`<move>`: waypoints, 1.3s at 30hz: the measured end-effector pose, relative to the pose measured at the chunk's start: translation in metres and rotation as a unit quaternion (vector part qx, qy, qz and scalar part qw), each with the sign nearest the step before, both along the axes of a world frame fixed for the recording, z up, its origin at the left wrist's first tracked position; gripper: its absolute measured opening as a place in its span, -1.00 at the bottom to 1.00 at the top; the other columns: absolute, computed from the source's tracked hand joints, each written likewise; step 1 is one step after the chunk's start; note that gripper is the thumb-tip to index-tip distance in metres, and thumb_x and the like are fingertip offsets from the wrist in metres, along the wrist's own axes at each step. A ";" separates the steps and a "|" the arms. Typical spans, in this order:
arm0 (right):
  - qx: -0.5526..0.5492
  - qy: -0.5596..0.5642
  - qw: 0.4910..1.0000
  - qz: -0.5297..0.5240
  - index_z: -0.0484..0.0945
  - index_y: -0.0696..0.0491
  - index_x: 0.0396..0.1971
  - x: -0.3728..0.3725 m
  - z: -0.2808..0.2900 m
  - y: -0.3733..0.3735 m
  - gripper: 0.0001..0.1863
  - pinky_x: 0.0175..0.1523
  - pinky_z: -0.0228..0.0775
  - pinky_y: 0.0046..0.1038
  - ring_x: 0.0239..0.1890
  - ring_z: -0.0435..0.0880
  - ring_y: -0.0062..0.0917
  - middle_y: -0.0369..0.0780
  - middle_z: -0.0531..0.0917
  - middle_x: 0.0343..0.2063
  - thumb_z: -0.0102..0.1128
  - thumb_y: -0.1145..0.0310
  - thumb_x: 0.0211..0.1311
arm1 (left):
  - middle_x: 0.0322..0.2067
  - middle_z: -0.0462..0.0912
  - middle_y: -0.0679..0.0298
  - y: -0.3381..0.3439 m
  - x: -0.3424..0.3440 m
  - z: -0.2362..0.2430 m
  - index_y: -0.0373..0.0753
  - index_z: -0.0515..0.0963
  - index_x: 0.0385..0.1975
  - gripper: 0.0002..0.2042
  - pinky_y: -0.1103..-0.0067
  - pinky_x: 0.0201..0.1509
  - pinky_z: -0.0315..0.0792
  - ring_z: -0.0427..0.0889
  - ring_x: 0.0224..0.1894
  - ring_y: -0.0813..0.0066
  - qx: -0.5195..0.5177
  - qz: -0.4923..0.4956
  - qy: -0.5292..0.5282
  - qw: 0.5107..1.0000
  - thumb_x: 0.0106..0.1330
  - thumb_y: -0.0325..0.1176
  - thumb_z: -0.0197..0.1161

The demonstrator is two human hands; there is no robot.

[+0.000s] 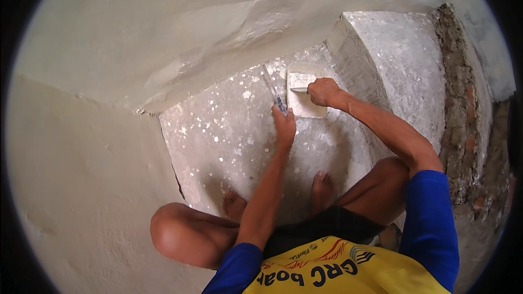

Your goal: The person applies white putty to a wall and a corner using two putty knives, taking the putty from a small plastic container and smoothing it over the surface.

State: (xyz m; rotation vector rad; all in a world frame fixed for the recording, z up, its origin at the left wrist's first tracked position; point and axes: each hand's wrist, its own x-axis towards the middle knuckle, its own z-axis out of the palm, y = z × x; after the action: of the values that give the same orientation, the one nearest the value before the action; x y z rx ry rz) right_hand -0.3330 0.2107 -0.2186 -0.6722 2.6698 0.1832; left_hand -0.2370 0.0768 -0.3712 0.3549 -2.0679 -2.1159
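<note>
Seemingly metal blade [299,90], rectangular tray [311,115], speckled floor [229,147]

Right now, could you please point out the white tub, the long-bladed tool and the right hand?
White tub [312,113]: head view, lower wall.
Long-bladed tool [271,83]: head view, the blade.
Right hand [324,92]: head view, back of hand.
</note>
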 end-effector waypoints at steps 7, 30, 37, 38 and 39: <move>0.066 -0.146 0.987 0.008 0.71 0.14 -0.28 0.016 0.018 -0.010 -0.68 -0.06 0.58 -0.20 -0.17 0.74 -0.13 0.00 0.74 -0.25 0.20 0.24 0.08 | -0.16 0.39 0.07 0.016 0.002 0.009 -0.42 0.14 0.03 -0.72 0.51 -0.30 0.70 0.56 -0.20 0.40 0.041 0.011 -0.033 0.999 0.43 -0.55 0.05; -0.601 -0.318 0.595 -0.429 0.43 0.13 0.08 0.082 0.002 0.133 -0.67 -0.46 0.54 -0.54 -0.43 0.68 -0.58 -0.13 0.73 -0.26 0.03 0.32 0.40 | -0.24 0.48 0.02 -0.049 0.033 0.039 -0.43 0.34 -0.01 -0.66 0.38 -0.03 0.37 0.48 -0.19 0.22 -0.091 -0.040 -0.025 0.995 0.52 -0.21 0.02; -0.754 -0.265 0.473 -0.371 0.44 0.19 -0.02 0.124 -0.003 0.102 -0.65 -0.49 0.45 -0.57 -0.56 0.59 -0.59 -0.15 0.67 -0.40 0.05 0.27 0.32 | -0.22 0.50 0.08 -0.034 0.026 0.025 -0.36 0.37 0.00 -0.70 0.43 -0.05 0.40 0.51 -0.18 0.33 -0.074 -0.044 0.012 0.996 0.56 -0.21 -0.07; -0.764 -0.258 0.455 -0.378 0.48 0.19 -0.09 0.126 0.004 0.095 -0.67 -0.50 0.42 -0.58 -0.61 0.55 -0.62 -0.20 0.65 -0.45 0.06 0.22 0.36 | -0.23 0.49 0.10 -0.031 0.027 0.027 -0.35 0.37 0.01 -0.69 0.45 -0.04 0.40 0.51 -0.17 0.36 -0.033 -0.071 -0.018 0.997 0.56 -0.20 -0.07; -0.767 -0.253 0.453 -0.377 0.48 0.19 -0.09 0.126 0.013 0.099 -0.67 -0.50 0.42 -0.58 -0.61 0.55 -0.62 -0.20 0.65 -0.45 0.06 0.22 0.36 | -0.24 0.49 0.13 -0.022 0.025 0.035 -0.33 0.37 0.02 -0.69 0.47 -0.04 0.41 0.50 -0.15 0.40 0.009 -0.106 -0.045 0.993 0.57 -0.20 -0.07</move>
State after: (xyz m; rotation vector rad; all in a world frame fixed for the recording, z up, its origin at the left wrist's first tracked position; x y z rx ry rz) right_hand -0.2071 0.3092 -0.2056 0.2505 1.4854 -2.3656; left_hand -0.2119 0.0545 -0.3366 0.2476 -2.2262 -2.2782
